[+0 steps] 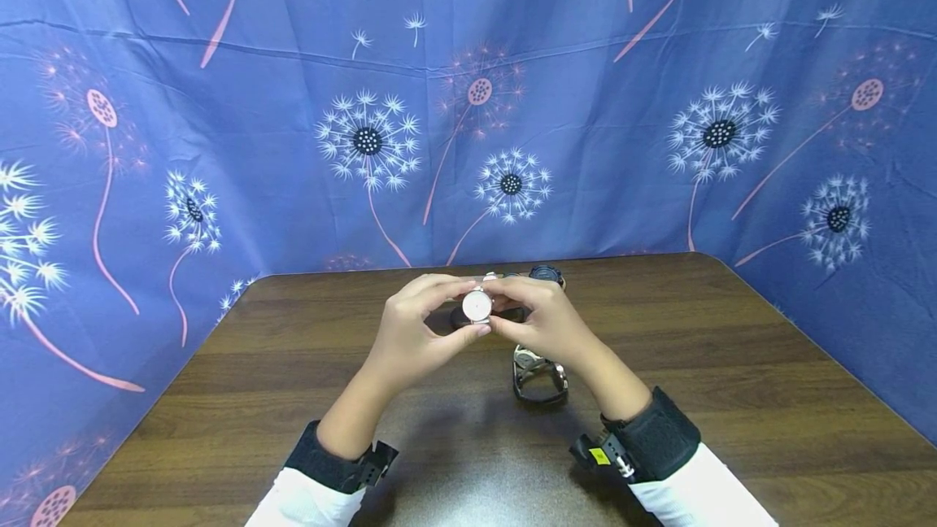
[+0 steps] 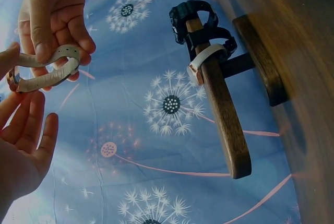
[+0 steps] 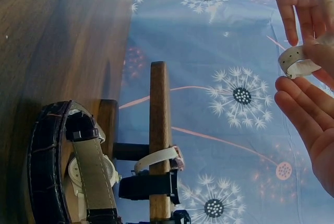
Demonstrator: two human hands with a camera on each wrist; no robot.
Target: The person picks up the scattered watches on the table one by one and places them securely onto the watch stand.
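A wristwatch (image 1: 477, 307) with a round pale dial and a white strap is held up in front of me, dial facing my head. My left hand (image 1: 417, 328) pinches its left side between thumb and fingers. From the other side my right hand (image 1: 545, 320) grips it as well. The wrist views show the white strap (image 2: 65, 72) bent into a loop between both hands. In the left wrist view, the left hand (image 2: 21, 156) is below and the right hand (image 2: 55, 15) above. The right wrist view has the right hand (image 3: 308, 125) at its lower right.
Behind the hands stands a wooden T-bar stand (image 2: 224, 114) bearing a white-strapped watch (image 2: 209, 56) and dark watches (image 2: 190, 18). On the brown table (image 1: 293, 364) lie a dark leather-strapped watch (image 3: 47, 166) and a white watch (image 3: 78, 174). A blue dandelion-print cloth (image 1: 586, 104) hangs behind.
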